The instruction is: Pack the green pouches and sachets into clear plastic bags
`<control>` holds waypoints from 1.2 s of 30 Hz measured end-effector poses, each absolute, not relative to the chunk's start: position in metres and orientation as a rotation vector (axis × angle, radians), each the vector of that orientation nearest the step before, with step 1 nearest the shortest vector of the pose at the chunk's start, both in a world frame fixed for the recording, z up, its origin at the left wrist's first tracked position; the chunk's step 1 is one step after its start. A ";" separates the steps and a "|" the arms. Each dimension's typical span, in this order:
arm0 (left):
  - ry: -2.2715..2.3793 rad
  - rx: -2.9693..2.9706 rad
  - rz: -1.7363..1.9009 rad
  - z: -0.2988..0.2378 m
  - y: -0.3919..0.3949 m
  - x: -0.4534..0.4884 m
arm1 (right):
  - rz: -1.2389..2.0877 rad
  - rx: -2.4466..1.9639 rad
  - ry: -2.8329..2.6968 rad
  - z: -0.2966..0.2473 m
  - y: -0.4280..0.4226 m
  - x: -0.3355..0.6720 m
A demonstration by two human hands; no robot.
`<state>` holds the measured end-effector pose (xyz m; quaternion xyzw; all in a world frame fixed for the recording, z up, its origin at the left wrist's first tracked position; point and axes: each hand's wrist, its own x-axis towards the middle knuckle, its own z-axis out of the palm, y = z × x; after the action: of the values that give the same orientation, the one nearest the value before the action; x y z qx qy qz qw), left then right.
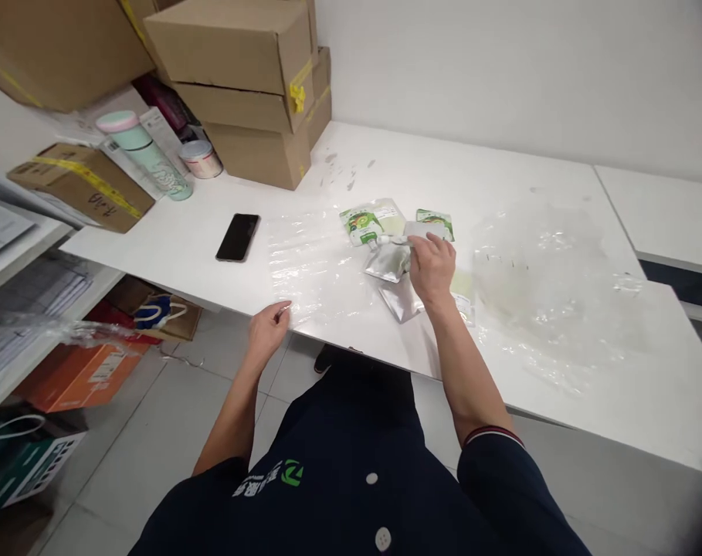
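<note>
My left hand (269, 332) pinches the near left corner of a flat clear plastic bag (310, 266) at the table's front edge. Fingers closed, my right hand (433, 266) grips a slim silvery pouch (395, 241) with a whitish end pointing left; its exact kind is unclear. Around that hand lie a green printed pouch (361, 224), a second green pouch (435, 218) behind it, and a silver pouch (387, 265) just below the held one. Another silver pouch (401, 300) is partly covered by my right wrist.
Crumpled clear plastic (559, 286) spreads over the table's right side. A black phone (238, 237) lies left of the bag. Cardboard boxes (252, 93), a mint bottle (154, 162) and a round tub (201, 159) stand at the back left. Shelves (43, 316) hold more items.
</note>
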<state>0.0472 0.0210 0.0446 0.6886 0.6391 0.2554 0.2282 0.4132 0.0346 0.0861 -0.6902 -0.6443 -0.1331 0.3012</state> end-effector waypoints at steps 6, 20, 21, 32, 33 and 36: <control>1.645 1.778 0.836 0.049 0.011 0.043 | -0.278 -1.473 -1.915 0.112 0.044 0.330; 1.494 1.910 0.960 0.019 -0.022 0.023 | 0.239 -1.236 -2.551 0.049 -0.004 0.242; 1.514 1.965 0.968 0.019 -0.022 0.023 | 0.261 -1.224 -2.542 0.050 -0.004 0.251; 1.502 2.378 0.978 0.004 -0.017 0.017 | 0.430 -1.252 -2.483 0.036 0.012 0.290; 1.509 2.374 0.985 0.003 -0.016 0.017 | 0.431 -1.250 -2.481 0.037 0.013 0.290; 1.553 2.360 1.030 0.000 -0.014 0.017 | 0.446 -1.252 -2.481 0.044 0.014 0.288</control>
<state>0.0169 -0.0142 0.0002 0.7831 0.5151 0.3419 0.0671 0.2884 0.0141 0.0442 -0.4388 -0.8698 0.1563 0.1629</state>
